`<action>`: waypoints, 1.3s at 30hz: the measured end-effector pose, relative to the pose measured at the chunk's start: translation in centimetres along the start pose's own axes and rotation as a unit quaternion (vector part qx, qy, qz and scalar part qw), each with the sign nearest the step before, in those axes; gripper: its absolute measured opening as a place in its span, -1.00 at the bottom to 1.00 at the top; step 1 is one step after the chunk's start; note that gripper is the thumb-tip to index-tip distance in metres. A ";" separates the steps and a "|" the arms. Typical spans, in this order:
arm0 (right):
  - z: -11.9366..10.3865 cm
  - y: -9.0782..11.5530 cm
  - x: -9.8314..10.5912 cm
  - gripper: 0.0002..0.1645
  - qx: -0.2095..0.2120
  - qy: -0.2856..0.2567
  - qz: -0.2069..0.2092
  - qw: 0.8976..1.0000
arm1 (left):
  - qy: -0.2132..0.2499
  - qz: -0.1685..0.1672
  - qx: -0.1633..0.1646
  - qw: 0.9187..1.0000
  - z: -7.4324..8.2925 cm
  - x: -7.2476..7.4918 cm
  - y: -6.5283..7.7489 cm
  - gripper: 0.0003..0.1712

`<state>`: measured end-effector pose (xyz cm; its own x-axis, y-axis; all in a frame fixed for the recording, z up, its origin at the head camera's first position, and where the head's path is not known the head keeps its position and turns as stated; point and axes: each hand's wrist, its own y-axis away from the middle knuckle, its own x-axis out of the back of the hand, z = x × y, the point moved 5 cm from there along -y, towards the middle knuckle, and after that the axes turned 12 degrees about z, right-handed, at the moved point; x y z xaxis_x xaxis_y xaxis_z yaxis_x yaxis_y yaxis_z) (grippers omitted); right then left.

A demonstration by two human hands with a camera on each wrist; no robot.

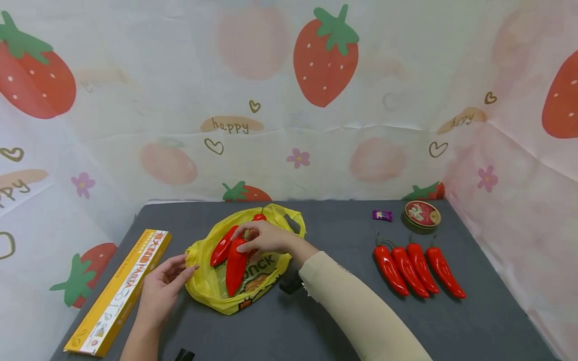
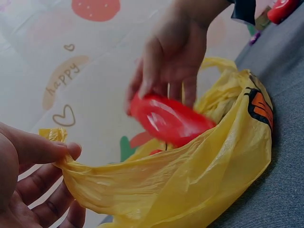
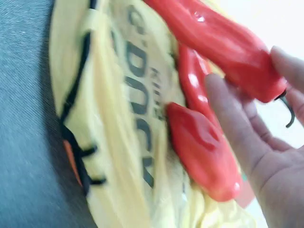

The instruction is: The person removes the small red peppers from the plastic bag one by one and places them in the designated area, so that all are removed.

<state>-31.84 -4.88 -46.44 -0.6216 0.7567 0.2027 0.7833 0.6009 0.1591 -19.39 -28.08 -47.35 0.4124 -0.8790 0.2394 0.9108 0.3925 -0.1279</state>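
My right hand [image 1: 270, 236] grips a red chili pepper [image 1: 236, 269] near its stem end, above the yellow plastic bag [image 1: 201, 286]. The pepper's tip points toward me. Inside the bag lie other red peppers, one of them a long pepper [image 1: 221, 247] to the left of the held one; the right wrist view shows another pepper [image 3: 204, 152] under my fingers. My left hand [image 1: 158, 291] pinches the bag's left rim between thumb and fingers, as the left wrist view shows, and pulls that edge up. Dark print shows on the bag.
A yellow pasta box [image 1: 119, 296] lies along the table's left side. Several red chili peppers [image 1: 408, 271] lie in a row on the right. Behind them are a round tin [image 1: 421, 216] and a small purple packet [image 1: 382, 215]. A strawberry-print curtain [image 1: 325, 130] surrounds the grey table.
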 end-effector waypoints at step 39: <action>2.1 12.0 13.3 -0.55 0.054 0.060 0.168 0.982 | -0.020 -0.014 0.005 1.000 -0.1 -0.4 0.0 -0.51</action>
<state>-30.70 12.96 -43.89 -0.3176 0.8852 0.3399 0.9358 0.3504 -0.0380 -19.53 -27.70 -47.52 0.3863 -0.8786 0.2808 0.9224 0.3701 -0.1109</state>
